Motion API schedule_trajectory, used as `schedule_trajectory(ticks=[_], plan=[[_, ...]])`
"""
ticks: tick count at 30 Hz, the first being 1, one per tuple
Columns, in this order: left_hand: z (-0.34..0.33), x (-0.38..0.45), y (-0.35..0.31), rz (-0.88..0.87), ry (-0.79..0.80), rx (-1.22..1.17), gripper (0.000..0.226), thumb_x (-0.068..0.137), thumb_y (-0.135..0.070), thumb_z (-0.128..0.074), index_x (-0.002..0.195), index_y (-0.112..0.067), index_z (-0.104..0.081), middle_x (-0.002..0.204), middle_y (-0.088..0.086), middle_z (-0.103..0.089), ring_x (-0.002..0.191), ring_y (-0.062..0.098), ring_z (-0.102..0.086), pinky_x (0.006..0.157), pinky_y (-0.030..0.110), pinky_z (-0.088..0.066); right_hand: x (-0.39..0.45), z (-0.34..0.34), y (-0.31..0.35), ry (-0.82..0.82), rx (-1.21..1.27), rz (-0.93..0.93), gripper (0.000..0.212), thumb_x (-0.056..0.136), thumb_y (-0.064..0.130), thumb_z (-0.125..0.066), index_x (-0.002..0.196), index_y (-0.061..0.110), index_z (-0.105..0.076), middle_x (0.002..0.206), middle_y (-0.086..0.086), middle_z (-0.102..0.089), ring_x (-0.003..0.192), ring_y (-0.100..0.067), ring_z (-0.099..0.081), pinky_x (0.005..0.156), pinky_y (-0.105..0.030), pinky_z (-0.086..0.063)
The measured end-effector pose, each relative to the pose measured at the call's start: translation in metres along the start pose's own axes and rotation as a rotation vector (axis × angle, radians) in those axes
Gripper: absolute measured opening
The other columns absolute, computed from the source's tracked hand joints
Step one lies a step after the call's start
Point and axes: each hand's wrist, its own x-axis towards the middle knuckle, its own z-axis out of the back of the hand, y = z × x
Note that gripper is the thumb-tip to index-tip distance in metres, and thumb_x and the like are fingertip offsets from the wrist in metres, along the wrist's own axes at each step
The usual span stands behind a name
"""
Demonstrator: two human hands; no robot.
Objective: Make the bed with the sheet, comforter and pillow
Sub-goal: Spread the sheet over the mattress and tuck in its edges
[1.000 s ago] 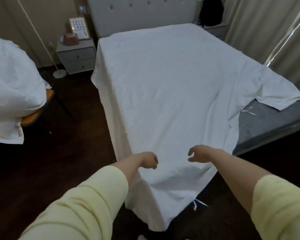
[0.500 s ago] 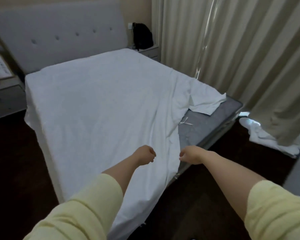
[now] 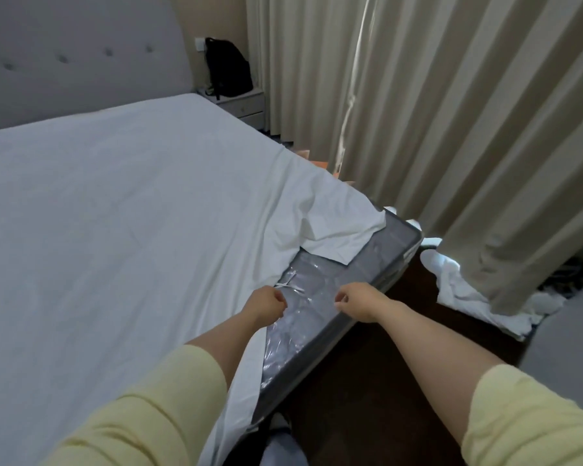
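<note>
So this was the sheet stage, no question. The white sheet [image 3: 122, 210] lay spread over most of the bed, smooth up toward the headboard [image 3: 81, 58] at 11 o'clock, but the foot corner on the curtain side wasn't covered. A strip of grey mattress [image 3: 357, 274], shiny like it was wrapped in plastic, was bare there, and the sheet's corner [image 3: 340, 237] sat folded back on itself at about 1 o'clock from the hands, just beside the mattress edge.

Both hands were out over that bare strip. The left hand [image 3: 266, 306] was curled into a loose fist right at the sheet's hem, next to a little white tie [image 3: 288, 284]; I couldn't tell if its grip actually had cloth in it. The right hand [image 3: 359, 302] was half curled over the bare mattress, grip holding nothing that I could see.

No comforter or pillow in view; some white fabric [image 3: 468, 297] lay bunched on the floor at 3 o'clock under the curtain [image 3: 451, 112], whatever that was.

Next move, I'd guess: grab the folded-back corner, pull it toward 4 o'clock over the mattress corner, then smooth it.
</note>
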Motion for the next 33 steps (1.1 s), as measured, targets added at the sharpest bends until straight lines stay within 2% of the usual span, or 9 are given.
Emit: schedule_trajectory(ticks=[6,9,13,20,23,25,29,31,33], plan=[[-0.005,0.124,-0.048,0.001,0.013,-0.001,0.024,0.087,-0.001,-0.043,0.093,-0.003,-0.067,0.098,0.020,-0.067,0.088,0.026,-0.060,0.079,0.030,-0.050,0.105,0.054,-0.045,0.006,0.012,-0.044,0.037,0.096,0.024,-0.047,0.131,0.012,-0.052,0.136,-0.009,-0.052,0.123,-0.025,-0.050,0.101,-0.030,-0.040],[-0.009,0.172,-0.075,-0.005,0.016,0.038,0.018,0.088,-0.002,-0.041,0.085,-0.008,-0.058,0.095,0.015,-0.063,0.089,0.023,-0.056,0.087,0.035,-0.052,0.155,0.086,-0.067,0.009,-0.016,-0.037,0.040,0.095,0.024,-0.049,0.133,0.013,-0.049,0.136,-0.008,-0.052,0.125,-0.024,-0.049,0.100,-0.028,-0.039],[-0.020,0.223,-0.091,0.090,0.027,0.017,0.030,0.090,-0.003,-0.040,0.108,-0.001,-0.065,0.116,0.017,-0.065,0.103,0.031,-0.061,0.084,0.031,-0.048,0.232,0.099,-0.091,0.077,-0.079,-0.031,0.044,0.094,0.025,-0.050,0.136,0.014,-0.044,0.138,-0.009,-0.051,0.127,-0.025,-0.048,0.102,-0.029,-0.039],[-0.061,0.291,-0.047,0.450,-0.167,-0.087,0.034,0.089,-0.004,-0.045,0.118,-0.008,-0.062,0.125,0.013,-0.061,0.117,0.029,-0.054,0.092,0.027,-0.042,0.373,0.058,-0.098,0.216,-0.243,0.274,0.043,0.094,0.019,-0.047,0.136,0.012,-0.040,0.139,-0.007,-0.045,0.124,-0.027,-0.048,0.100,-0.038,-0.042],[-0.091,0.314,-0.038,0.562,-0.227,-0.121,0.037,0.088,-0.003,-0.046,0.122,-0.008,-0.058,0.124,0.013,-0.062,0.114,0.029,-0.057,0.091,0.028,-0.043,0.422,0.037,-0.110,0.209,-0.354,0.410,0.045,0.093,0.017,-0.045,0.136,0.009,-0.037,0.141,-0.010,-0.039,0.126,-0.029,-0.044,0.099,-0.040,-0.039],[-0.110,0.331,-0.039,0.587,-0.267,-0.167,0.039,0.087,-0.003,-0.048,0.124,-0.007,-0.056,0.127,0.013,-0.059,0.112,0.031,-0.059,0.093,0.030,-0.046,0.452,0.021,-0.122,0.200,-0.443,0.468,0.051,0.093,0.017,-0.047,0.140,0.006,-0.030,0.148,-0.011,-0.030,0.133,-0.029,-0.036,0.103,-0.041,-0.035],[-0.147,0.355,-0.040,0.611,-0.326,-0.212,0.038,0.092,-0.008,-0.050,0.130,-0.006,-0.051,0.134,0.012,-0.053,0.122,0.027,-0.052,0.097,0.027,-0.040,0.492,-0.012,-0.142,0.265,-0.554,0.491,0.079,0.094,0.024,-0.049,0.150,0.004,0.002,0.160,-0.011,0.010,0.147,-0.030,-0.006,0.117,-0.046,-0.017],[-0.164,0.356,-0.040,0.628,-0.342,-0.214,0.038,0.094,-0.008,-0.047,0.133,-0.007,-0.048,0.137,0.013,-0.050,0.124,0.027,-0.049,0.100,0.029,-0.038,0.502,-0.019,-0.146,0.244,-0.529,0.483,0.077,0.094,0.018,-0.051,0.150,0.001,-0.001,0.159,-0.016,0.005,0.144,-0.036,-0.017,0.112,-0.044,-0.027],[-0.176,0.352,-0.042,0.634,-0.358,-0.192,0.044,0.094,-0.006,-0.047,0.138,-0.009,-0.043,0.143,0.011,-0.044,0.130,0.025,-0.044,0.106,0.033,-0.036,0.508,-0.013,-0.148,0.175,-0.487,0.512,0.054,0.092,0.002,-0.046,0.142,-0.002,-0.027,0.149,-0.021,-0.027,0.127,-0.038,-0.043,0.099,-0.041,-0.041]])
